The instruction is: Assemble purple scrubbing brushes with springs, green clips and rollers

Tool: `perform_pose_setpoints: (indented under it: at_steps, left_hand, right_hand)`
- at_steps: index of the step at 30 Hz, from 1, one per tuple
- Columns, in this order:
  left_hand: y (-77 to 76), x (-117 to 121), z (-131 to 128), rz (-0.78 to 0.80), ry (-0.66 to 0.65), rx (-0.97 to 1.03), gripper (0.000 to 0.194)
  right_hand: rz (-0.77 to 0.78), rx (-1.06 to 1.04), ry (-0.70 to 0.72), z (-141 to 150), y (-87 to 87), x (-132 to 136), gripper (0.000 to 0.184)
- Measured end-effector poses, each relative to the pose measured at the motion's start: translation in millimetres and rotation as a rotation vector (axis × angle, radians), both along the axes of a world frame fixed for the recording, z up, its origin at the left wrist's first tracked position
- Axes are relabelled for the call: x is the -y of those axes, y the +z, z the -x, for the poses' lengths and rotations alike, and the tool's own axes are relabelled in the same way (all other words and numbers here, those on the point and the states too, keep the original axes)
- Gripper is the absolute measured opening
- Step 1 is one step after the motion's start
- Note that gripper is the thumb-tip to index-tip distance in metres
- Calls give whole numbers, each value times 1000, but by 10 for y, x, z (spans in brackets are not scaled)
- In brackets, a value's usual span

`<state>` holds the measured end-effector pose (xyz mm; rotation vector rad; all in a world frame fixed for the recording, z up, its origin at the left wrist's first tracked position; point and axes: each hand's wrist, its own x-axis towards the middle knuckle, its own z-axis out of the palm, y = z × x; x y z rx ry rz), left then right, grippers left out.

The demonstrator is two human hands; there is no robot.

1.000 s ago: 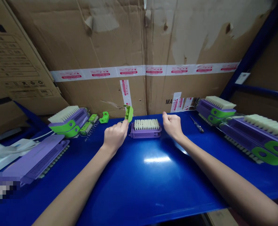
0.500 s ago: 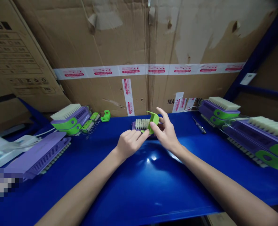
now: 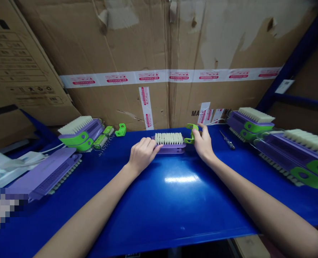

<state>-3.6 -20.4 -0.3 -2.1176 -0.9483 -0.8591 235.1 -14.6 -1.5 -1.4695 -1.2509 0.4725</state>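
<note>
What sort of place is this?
Likely a work area in a workshop or warehouse: several purple-and-green brush units, what looks like a screwdriver, and tall taped cardboard behind.

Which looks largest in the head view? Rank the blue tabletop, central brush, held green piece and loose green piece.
1. Blue tabletop
2. Central brush
3. Unsure between held green piece and loose green piece; the former is partly covered.

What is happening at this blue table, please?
At the blue table, a person's left hand holds the purple brush in the middle by its left end. The right hand holds a green bracket close to the brush's right end; whether they touch is hard to tell. A similar green piece lies farther left, and a screwdriver lies to the right.
</note>
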Motion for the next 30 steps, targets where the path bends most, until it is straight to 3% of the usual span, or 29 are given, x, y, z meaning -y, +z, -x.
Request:
perform_pose_setpoints:
  at_steps: [3, 7, 13, 19, 24, 30]
  left_hand:
    - [-28, -6, -26, 121, 21, 79, 36]
    - [-80, -36, -59, 286, -43, 108, 63]
    - [-123, -79, -53, 453, -15, 130, 75]
    - [-109, -47, -58, 411, 120, 163, 88]
    - [-117, -45, -59, 376, 95, 172, 92]
    - [-114, -67, -39, 486, 114, 228, 92]
  right_hand:
    - [119, 18, -16, 25, -21, -13, 50]
    - [259, -53, 118, 125, -11, 31, 50]
    - [299, -298, 271, 212, 33, 73, 46]
    - [282, -261, 322, 257, 23, 61, 45]
    - [269, -227, 314, 272, 7, 64, 48]
    - [245, -186, 256, 259, -16, 58, 48]
